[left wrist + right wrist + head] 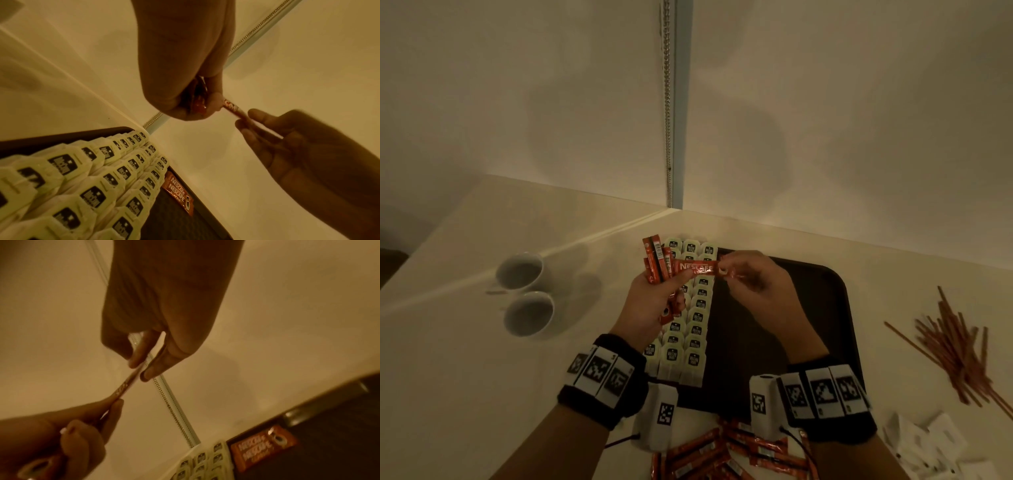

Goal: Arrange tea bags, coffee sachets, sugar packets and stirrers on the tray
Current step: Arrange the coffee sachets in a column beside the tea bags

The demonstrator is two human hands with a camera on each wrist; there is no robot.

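Observation:
My left hand (674,277) grips a fanned bunch of red coffee sachets (655,260) above the left side of the black tray (825,308). One Nescafe sachet (697,268) lies crosswise between both hands; my right hand (724,272) pinches its right end with thumb and fingertips. In the right wrist view that right hand (141,368) holds the sachet (127,387) edge-on. Rows of pale tea bags (695,325) fill the tray's left part. Two joined sachets (179,191) lie flat on the tray beside the tea bags.
Loose sachets (722,452) lie near the table's front edge. Brown stirrers (955,342) lie in a heap right of the tray, and white sugar packets (928,445) at bottom right. Two white cups (520,270) stand to the left. Walls meet in a corner behind.

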